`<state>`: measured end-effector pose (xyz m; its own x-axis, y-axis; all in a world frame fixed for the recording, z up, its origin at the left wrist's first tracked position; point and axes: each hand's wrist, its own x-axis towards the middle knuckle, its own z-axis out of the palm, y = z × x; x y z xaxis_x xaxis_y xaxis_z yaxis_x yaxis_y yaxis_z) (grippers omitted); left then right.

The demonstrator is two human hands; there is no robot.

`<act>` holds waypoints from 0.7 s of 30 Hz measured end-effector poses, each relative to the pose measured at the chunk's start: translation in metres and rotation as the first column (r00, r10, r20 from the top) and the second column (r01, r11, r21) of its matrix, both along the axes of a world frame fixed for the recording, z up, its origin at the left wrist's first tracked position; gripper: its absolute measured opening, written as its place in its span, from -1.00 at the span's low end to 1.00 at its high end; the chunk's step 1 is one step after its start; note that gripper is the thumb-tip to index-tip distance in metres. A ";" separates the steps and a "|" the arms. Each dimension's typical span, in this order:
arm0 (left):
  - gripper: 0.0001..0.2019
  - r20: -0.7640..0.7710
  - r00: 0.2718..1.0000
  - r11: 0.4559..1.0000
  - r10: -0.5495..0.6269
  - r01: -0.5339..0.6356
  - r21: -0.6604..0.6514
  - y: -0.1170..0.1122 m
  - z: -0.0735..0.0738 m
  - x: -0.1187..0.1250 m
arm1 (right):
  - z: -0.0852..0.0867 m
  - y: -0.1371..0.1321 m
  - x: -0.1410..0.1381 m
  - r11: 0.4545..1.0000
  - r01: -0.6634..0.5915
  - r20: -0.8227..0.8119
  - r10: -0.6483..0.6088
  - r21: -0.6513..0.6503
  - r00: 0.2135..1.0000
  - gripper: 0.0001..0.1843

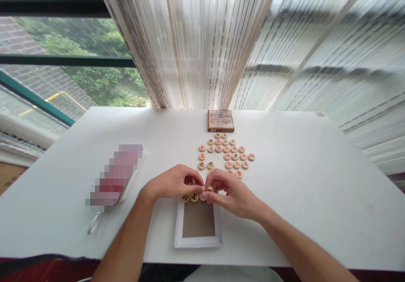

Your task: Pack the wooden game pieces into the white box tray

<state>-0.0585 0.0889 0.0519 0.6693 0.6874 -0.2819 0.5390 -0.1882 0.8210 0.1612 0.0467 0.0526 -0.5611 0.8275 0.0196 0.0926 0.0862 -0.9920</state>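
Over the far end of a shallow white box, both hands meet with their fingertips close together. My right hand pinches a round wooden xiangqi piece between thumb and fingers. Its marking is not visible. My left hand is curled in a pinch right beside that piece; its fingertips hide whatever is between them. Inside the box, along its far edge, lie xiangqi pieces with black characters, partly covered by the hands. The box's brown bottom shows in front of them.
Beyond the hands, several loose xiangqi pieces with red or black characters lie in rough rows. A printed Chinese chess box lid lies behind them. At left is a pixelated pinkish object with a strap. Curtains hang along the table's far edge.
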 end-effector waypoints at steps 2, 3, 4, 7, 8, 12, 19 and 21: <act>-0.79 0.007 1.000 1.000 -0.011 0.011 0.008 0.000 0.002 0.000 | 0.000 -0.003 -0.002 1.000 -0.024 0.050 0.024 0.015 0.998 -0.85; -0.79 0.012 1.000 1.000 -0.015 0.015 0.011 0.000 0.002 0.000 | -0.001 -0.005 -0.003 0.999 -0.036 0.076 0.034 0.020 0.997 -0.86; -0.79 0.015 1.000 1.000 -0.018 0.017 0.010 0.001 0.004 -0.002 | -0.001 -0.006 -0.004 0.999 -0.045 0.098 0.043 0.021 0.994 -0.87; -0.76 -0.010 1.000 1.000 -0.021 0.021 -0.017 0.003 0.006 -0.008 | -0.003 -0.010 -0.005 0.996 -0.082 0.136 0.078 0.022 0.988 -0.90; -0.75 -0.027 0.999 1.000 -0.018 0.017 -0.026 0.003 0.007 -0.011 | -0.003 -0.011 -0.005 0.995 -0.096 0.145 0.091 0.028 0.985 -0.92; -0.75 -0.075 0.997 0.999 -0.004 0.001 -0.043 0.005 0.009 -0.020 | -0.001 -0.015 -0.006 0.989 -0.131 0.187 0.116 0.072 0.976 -0.84; -0.78 -0.068 0.997 0.999 -0.028 0.026 -0.028 0.006 0.008 -0.020 | -0.002 -0.020 -0.010 0.977 -0.191 0.259 0.161 0.094 0.952 -0.64; -0.79 -0.069 0.997 1.000 -0.025 0.024 -0.017 0.006 0.007 -0.020 | -0.004 -0.021 -0.011 0.971 -0.199 0.300 0.151 0.135 0.942 -0.65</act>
